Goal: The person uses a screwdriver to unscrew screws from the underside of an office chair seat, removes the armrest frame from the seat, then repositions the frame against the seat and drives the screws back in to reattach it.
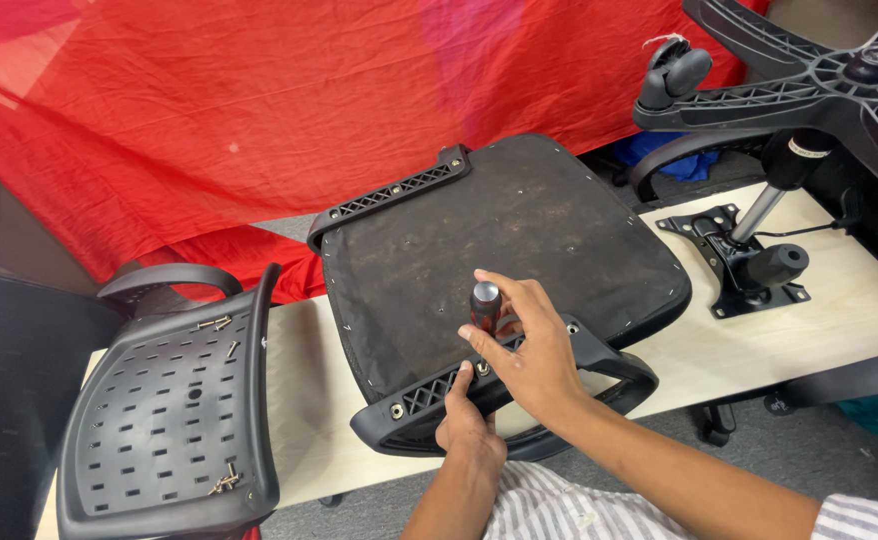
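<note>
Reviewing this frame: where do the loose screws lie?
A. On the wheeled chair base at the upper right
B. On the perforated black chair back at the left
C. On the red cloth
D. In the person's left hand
B: small metal screws rest on the perforated black chair back at the left, some near its upper edge and more near its lower edge.

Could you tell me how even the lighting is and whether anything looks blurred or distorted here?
Head view: soft, even light with faint shadows; the seat underside, screwdriver and both hands are sharp; no strong glare; the chair base stretches slightly toward the top right corner.
</note>
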